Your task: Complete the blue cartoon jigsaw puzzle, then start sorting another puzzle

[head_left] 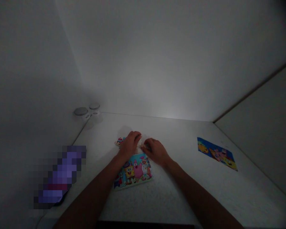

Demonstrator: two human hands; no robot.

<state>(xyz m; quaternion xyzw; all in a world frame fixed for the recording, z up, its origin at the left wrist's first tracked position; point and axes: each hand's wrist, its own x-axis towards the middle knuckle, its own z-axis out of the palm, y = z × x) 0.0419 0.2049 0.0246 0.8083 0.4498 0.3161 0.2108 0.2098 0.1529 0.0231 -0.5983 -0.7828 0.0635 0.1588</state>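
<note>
White bench (181,190) met pale walls (157,63); in the dim light the left hand (130,145) and right hand (155,151) looked curled, their grip impossible to tell.

We can't make out the small pale piece (141,146) between the left-hand grip (130,144) and the right-hand grip (156,151): it is tiny, dim and partly behind the fingers. The left-hand grip also covers part of a cartoon cut-out (119,142), and a purple object (59,175) is blurred beyond naming.
</note>
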